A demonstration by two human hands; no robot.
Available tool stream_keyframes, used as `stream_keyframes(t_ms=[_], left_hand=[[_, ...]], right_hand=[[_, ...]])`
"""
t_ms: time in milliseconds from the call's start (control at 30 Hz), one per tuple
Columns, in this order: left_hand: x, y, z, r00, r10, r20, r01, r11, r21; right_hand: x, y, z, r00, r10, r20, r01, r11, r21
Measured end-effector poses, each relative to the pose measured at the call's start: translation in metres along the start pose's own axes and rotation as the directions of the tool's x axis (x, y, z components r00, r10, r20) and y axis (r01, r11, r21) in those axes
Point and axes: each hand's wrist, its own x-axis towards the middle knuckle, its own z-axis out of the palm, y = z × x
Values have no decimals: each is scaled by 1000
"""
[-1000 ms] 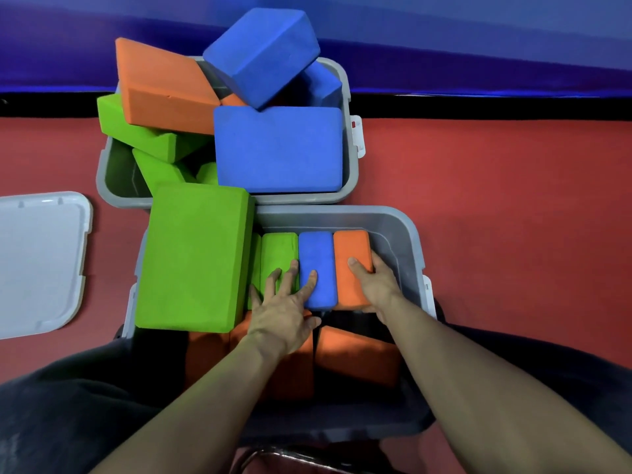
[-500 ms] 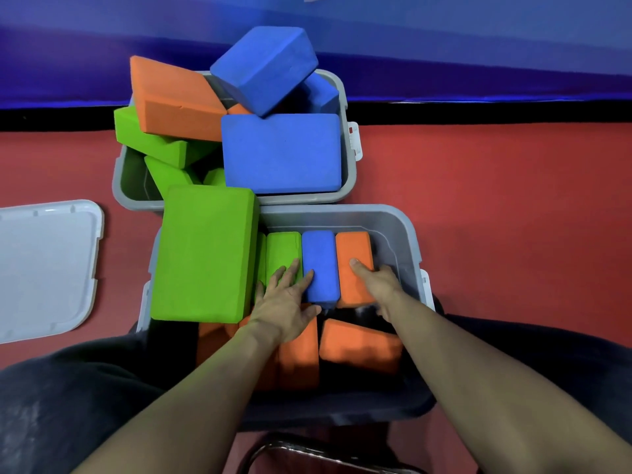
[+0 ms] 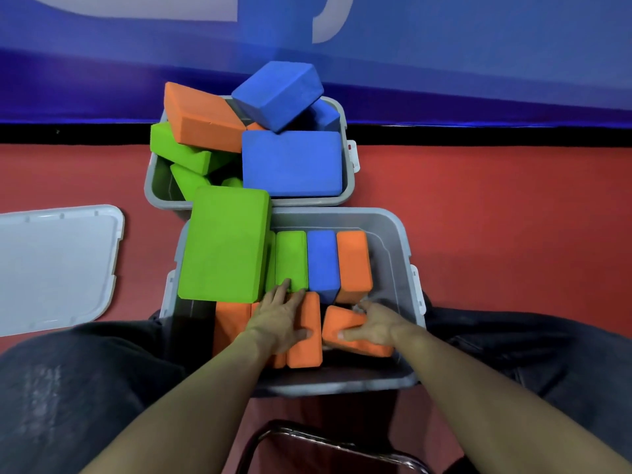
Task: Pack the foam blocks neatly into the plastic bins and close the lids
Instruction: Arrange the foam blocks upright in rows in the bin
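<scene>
Head view: the near bin (image 3: 398, 254) sits between the person's knees, half packed. At its far end a green block (image 3: 291, 258), a blue block (image 3: 323, 261) and an orange block (image 3: 354, 265) stand on edge, side by side and touching, a layout that saves room. A big green block (image 3: 224, 244) lies flat over the bin's left rim, likely parked there until a slot opens.

The left hand (image 3: 278, 323) rests with straight fingers on an upright orange slab (image 3: 306, 331), fingertips reaching the green block; it seems to steady the row, its grip apart. The right hand (image 3: 374, 328) curls round a tilted orange piece (image 3: 352, 331), grip clamped on it, probably to turn it upright into the gap.

The far bin (image 3: 160, 186) holds a loose heap of blocks rising above its rim, so it needs repacking. A lid (image 3: 54, 265) lies on the floor to the left, not yet fitted.
</scene>
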Motion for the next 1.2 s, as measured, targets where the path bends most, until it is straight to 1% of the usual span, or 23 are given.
stream_keyframes(t_ms=[100, 133, 233, 333, 433, 533, 633, 767, 867, 1000, 1100, 1200], left_hand=[[-1, -8, 7, 999, -24, 39, 23, 1000, 8], [-1, -9, 8, 999, -20, 37, 19, 1000, 8], [2, -11, 9, 1000, -8, 14, 9, 999, -32], [5, -12, 15, 1000, -4, -6, 4, 998, -68], [6, -14, 24, 1000, 5, -22, -6, 1000, -27], [5, -16, 27, 999, 10, -35, -11, 1000, -17], [5, -16, 27, 999, 8, -38, -9, 1000, -23], [6, -14, 25, 999, 17, -51, -18, 1000, -16], [6, -12, 22, 999, 11, -46, -12, 1000, -8], [6, -11, 17, 1000, 16, -26, -15, 1000, 14], [6, -12, 16, 1000, 13, -20, -12, 999, 31], [8, -13, 15, 1000, 7, -3, -7, 1000, 5]], right_hand=[[1, -4, 14, 993, -72, -96, 49, 973, -227], [5, -4, 17, 988, -97, -123, 62, 962, -265], [12, -8, 20, 987, -89, -137, 58, 975, -213], [17, -9, 21, 995, -50, -86, 33, 982, -185], [23, -7, 24, 998, 0, -66, -13, 981, -193], [25, -6, 26, 997, -21, -79, 4, 976, -218], [21, -5, 23, 987, -60, -151, 33, 985, -170], [15, -3, 16, 966, -25, -256, -3, 994, -109], [9, -7, 15, 954, -4, -300, -18, 997, -69], [1, -14, 18, 938, -3, -347, 0, 1000, -9], [-1, -21, 21, 930, 0, -368, -14, 999, -34], [0, -27, 22, 920, 23, -391, -47, 998, -51]])
